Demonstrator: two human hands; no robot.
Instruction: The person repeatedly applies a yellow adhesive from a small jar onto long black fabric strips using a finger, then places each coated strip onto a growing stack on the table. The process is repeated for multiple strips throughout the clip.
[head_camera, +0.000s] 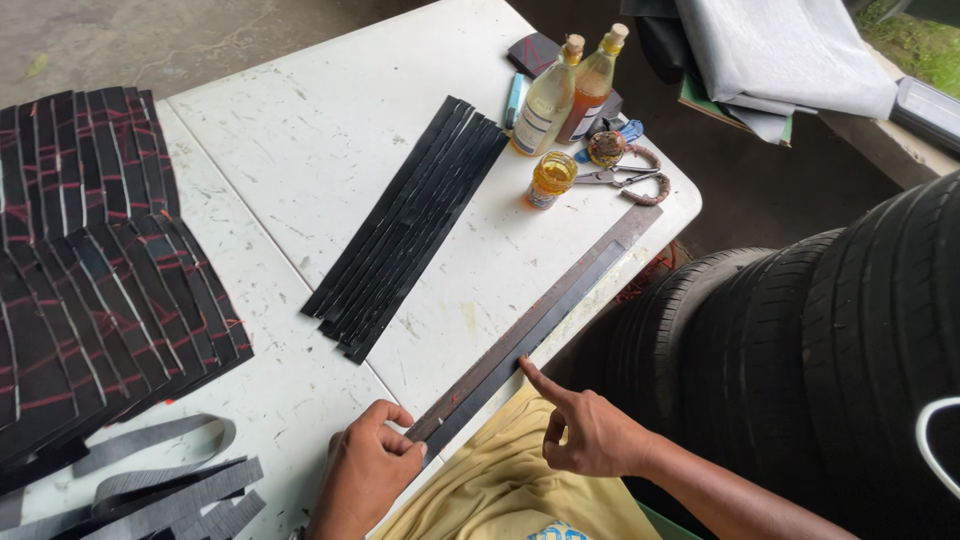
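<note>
Hands at the near edge of a white folding table, on a long metal ruler and the black strip under it.

I see the white table (300, 130) filling most of the view, with stacked tyres (800, 330) crowding its right side. Woven black mats with red marks (90, 250) cover the left end, and a fan of cut black strips (410, 225) lies mid-table. The ruler (545, 310) runs along the near edge over a black strip (560, 305). Two corked bottles (565, 90), a small jar (551, 178) and scissors (615, 178) sit at the far corner. My left hand (370, 465) is curled, pinching the ruler's near end; my right hand (590, 430) is mostly closed, holding nothing, forefinger tip touching the strip's edge.
</note>
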